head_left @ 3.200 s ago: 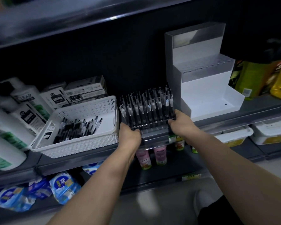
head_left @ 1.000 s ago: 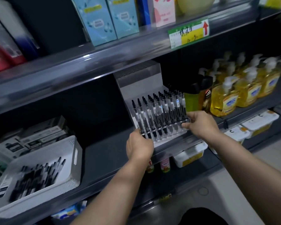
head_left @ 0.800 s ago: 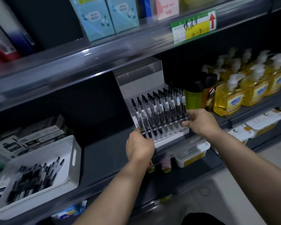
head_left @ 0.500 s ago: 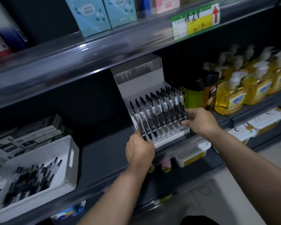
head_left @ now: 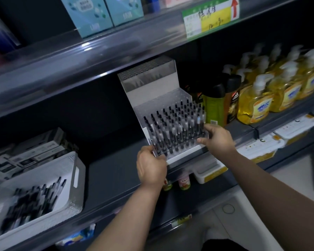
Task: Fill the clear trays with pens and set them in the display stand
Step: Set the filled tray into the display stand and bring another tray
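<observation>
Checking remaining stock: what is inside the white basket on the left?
Loose black pens lie piled in the white basket. The pile covers the basket floor beneath it, and motion blur hides their count.

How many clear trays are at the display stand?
3. The top tray and the middle tray sit in the display stand; the pen-filled tray is at its lowest step, gripped by the left hand and right hand. No others show.
</observation>
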